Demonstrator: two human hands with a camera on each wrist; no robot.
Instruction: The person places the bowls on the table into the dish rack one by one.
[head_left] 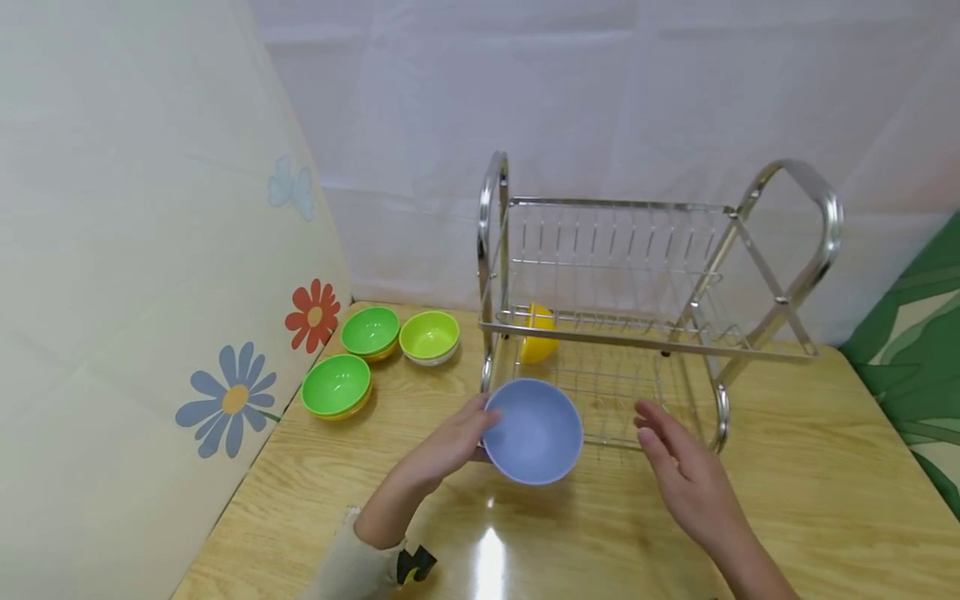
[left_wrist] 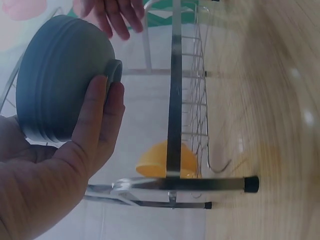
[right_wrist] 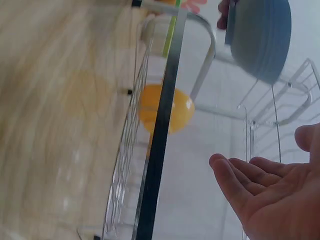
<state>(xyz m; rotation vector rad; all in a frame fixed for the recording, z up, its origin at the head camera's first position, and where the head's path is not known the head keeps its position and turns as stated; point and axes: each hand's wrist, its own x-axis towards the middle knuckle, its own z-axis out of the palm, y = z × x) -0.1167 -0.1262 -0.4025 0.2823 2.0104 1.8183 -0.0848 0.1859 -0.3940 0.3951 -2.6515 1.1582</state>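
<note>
A blue bowl (head_left: 534, 432) is held up in front of the rack by my left hand (head_left: 452, 442). The thumb lies over its rim and the fingers are beneath, by the foot ring, as the left wrist view shows. My right hand (head_left: 686, 479) is apart from the bowl, to its right, holding nothing, its fingers loosely extended. Behind the bowl stands a two-tier metal dish rack (head_left: 577, 336). A yellow bowl (head_left: 538, 335) sits tilted on its side at the left end of the lower tier.
Left of the rack, on the wooden table (head_left: 420, 417), stand stacked bowls: a green-topped pair (head_left: 337, 386) in front, another green-topped pair (head_left: 371, 332) behind, and a lime bowl (head_left: 430, 336) over a white one. A flowered backdrop (head_left: 150, 250) borders the left side.
</note>
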